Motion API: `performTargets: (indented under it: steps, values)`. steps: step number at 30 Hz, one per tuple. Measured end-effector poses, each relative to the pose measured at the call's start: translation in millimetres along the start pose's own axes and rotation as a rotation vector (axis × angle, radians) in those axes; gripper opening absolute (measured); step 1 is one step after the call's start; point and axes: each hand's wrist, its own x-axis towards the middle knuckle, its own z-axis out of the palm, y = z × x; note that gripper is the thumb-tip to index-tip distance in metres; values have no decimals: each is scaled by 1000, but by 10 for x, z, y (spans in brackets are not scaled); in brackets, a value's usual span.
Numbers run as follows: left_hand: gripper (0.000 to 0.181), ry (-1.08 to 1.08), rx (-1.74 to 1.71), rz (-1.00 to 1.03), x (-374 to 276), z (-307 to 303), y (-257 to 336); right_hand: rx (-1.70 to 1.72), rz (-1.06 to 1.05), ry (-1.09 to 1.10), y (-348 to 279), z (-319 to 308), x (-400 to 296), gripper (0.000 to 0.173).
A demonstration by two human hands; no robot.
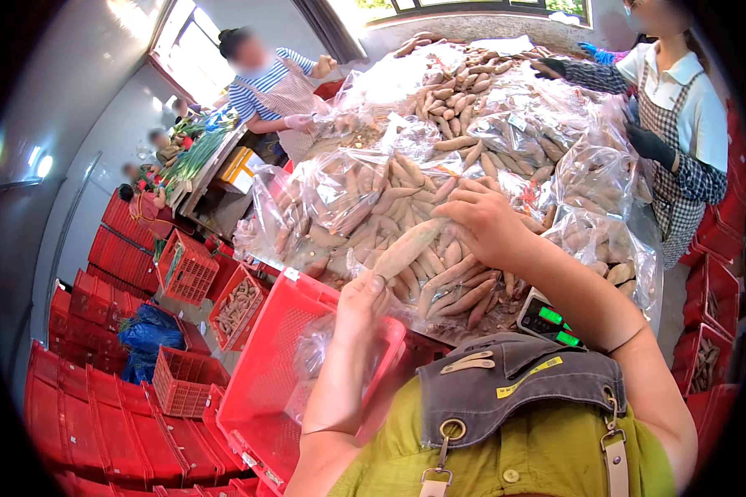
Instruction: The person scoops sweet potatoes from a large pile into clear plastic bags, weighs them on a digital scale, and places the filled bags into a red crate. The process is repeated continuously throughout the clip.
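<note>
A long sweet potato [410,247] spans the space between my two hands, above a heap of sweet potatoes [466,292] on the table. My left hand [363,298] grips its lower left end between thumb and fingers. At its upper right end are the thumb and fingers of my right hand [488,227], closed on it. Clear plastic bags of sweet potatoes [345,189] lie left of the heap, and another such bag [615,255] is to the right. Near my right forearm, a digital scale [538,317] shows lit green displays, partly covered by my apron and arm.
A red plastic crate [267,366] with clear plastic inside stands below my left forearm. Stacked red crates [124,428] fill the lower left. One co-worker [280,99] stands across at the left, another [671,124] at the right table edge. Green onions [205,149] lie on a farther table.
</note>
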Motion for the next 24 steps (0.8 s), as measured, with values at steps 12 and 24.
performTargets:
  steps: [12,24]
  values:
    - [12,410,-111,-8,-174,-151,-324,145,279,-177,56,360,-97,16]
    - [31,215,-110,-201,11,-435,-771,608,818,-572,200,700,-499,21]
